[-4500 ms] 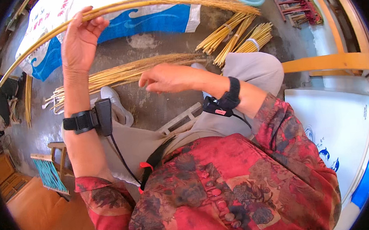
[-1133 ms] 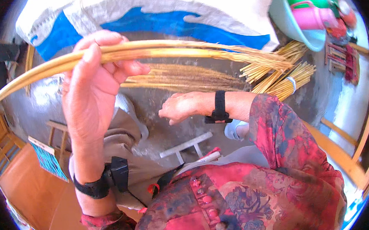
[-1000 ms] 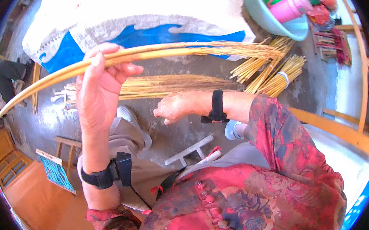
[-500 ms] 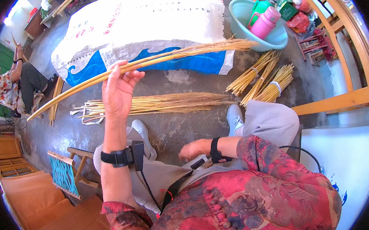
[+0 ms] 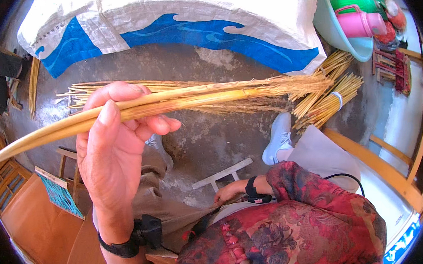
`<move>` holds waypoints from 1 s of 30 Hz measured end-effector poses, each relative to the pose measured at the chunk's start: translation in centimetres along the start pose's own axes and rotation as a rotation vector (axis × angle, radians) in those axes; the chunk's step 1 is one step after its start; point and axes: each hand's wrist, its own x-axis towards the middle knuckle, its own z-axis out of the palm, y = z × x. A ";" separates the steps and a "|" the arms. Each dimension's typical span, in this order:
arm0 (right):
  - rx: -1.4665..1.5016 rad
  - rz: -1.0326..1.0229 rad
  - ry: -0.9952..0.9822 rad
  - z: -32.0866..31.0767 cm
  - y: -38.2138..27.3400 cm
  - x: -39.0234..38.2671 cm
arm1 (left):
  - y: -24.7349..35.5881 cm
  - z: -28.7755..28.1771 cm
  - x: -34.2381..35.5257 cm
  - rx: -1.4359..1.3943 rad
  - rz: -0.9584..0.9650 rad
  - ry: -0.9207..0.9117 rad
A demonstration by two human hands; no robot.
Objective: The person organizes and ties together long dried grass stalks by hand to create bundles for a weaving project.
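My left hand is raised near the camera, its thumb and fingers closed around a few long yellow stalks. Their smooth ends bend down to the left; brushy brown fibres fray at the right end. Down by my lap, my right hand is beside a pale T-shaped or H-shaped frame. Its fingers are mostly hidden, and whether it grips the frame I cannot tell. Beyond the raised stalks, a bundle of similar stalks with feathery tips lies across the floor.
A white sheet with blue waves covers the floor ahead. Tied stalk bundles lie at right, below a pale blue basin with a pink flask. Wooden furniture stands right; a turquoise-strung stool stands left.
My left hand has brought the stalks closer to the camera and leftward. My right hand has lowered beside the pale frame, which now shows between my feet. The view has tilted downward.
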 end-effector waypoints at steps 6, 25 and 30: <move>0.362 0.033 0.003 -1.9 2.4 -4.0 | -0.5 -0.4 2.5 0.101 -0.067 0.007; 0.135 -0.867 1.388 -6.1 -22.7 -23.7 | -0.8 1.3 -3.4 -0.282 0.103 -0.415; -0.029 -1.193 1.555 -0.9 -25.0 -25.8 | -1.3 3.3 -4.7 -0.429 -0.067 -0.461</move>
